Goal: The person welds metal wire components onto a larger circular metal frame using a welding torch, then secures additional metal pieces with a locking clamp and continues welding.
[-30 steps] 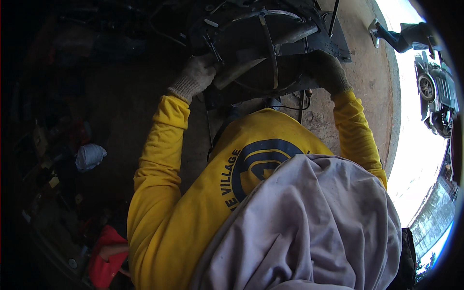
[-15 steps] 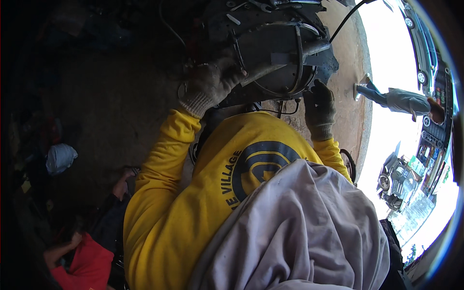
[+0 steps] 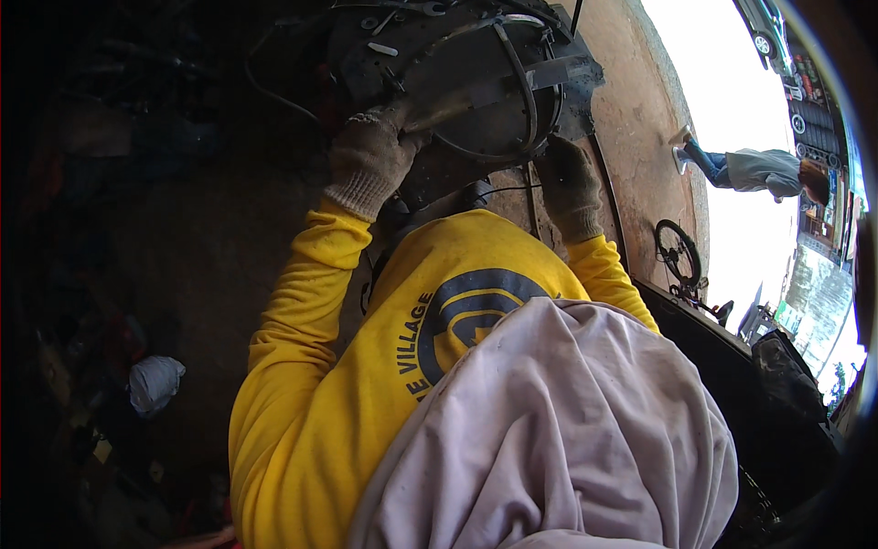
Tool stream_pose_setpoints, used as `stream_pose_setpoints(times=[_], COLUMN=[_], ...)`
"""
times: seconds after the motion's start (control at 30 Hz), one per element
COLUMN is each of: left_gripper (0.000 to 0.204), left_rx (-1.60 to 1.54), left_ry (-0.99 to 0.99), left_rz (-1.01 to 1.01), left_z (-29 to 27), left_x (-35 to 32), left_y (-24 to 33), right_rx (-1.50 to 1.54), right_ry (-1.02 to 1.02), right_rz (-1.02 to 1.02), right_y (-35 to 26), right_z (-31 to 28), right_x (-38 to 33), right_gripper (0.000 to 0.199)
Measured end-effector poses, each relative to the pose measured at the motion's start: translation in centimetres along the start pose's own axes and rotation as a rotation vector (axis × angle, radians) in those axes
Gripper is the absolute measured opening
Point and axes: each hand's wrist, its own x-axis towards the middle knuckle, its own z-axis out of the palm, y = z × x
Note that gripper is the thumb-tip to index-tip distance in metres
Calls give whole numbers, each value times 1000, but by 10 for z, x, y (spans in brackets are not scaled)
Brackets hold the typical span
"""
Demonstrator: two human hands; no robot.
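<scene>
Head view: at the far left, much is swallowed by shadow, and the objects around a whitish bundle [image 3: 155,384] cannot be made out. Next, a yellow sweatshirt [image 3: 293,357] is seen from above. On its front a dark round emblem and dark capital lettering are printed, both partly covered by a pale lilac cloth [image 3: 567,421] draped across the lower middle. Above the left sleeve, a washer [image 3: 369,23] is seen lying flat. Below it, the left grip [image 3: 373,160], in a knitted glove, is held with curled fingers at the near end of a grey metal tube [image 3: 457,105]; whether it is closed on the tube cannot be told. Beside the washer are seen a small white stick [image 3: 383,48] and a spanner [image 3: 432,8], close to the upper edge. Across the tube a curved strip of a round metal frame [image 3: 526,82] is passed, the whole being carried on a dark bench [image 3: 581,105]. By the frame's near right side the right grip [image 3: 569,188] is placed, gloved too; its fingertips are lost in darkness, so its state cannot be told. Farther right, a wheel [image 3: 678,252], a walking person [image 3: 768,174] and a car [image 3: 761,37], cut off above, are shown tilted beside glaring ground.
</scene>
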Motion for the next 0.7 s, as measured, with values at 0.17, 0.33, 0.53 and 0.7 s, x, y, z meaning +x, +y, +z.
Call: stream_pose_setpoints(times=[0.17, 0.33, 0.53, 0.7], left_gripper=[43, 42, 38, 39], left_rx=[82, 12, 98, 30], left_ry=[60, -6, -40, 15], left_rz=[102, 218, 190, 141], left_z=[8, -13, 5, 6], left_x=[-1, 9, 0, -4], left_y=[-5, -4, -6, -2], right_rx=[5, 101, 225, 285], right_ry=[-15, -41, -54, 34], right_rz=[35, 120, 125, 151], right_y=[7, 10, 19, 11], right_z=[9, 12, 20, 22], right_x=[-8, -3, 2, 0], right_gripper=[31, 28, 30, 40])
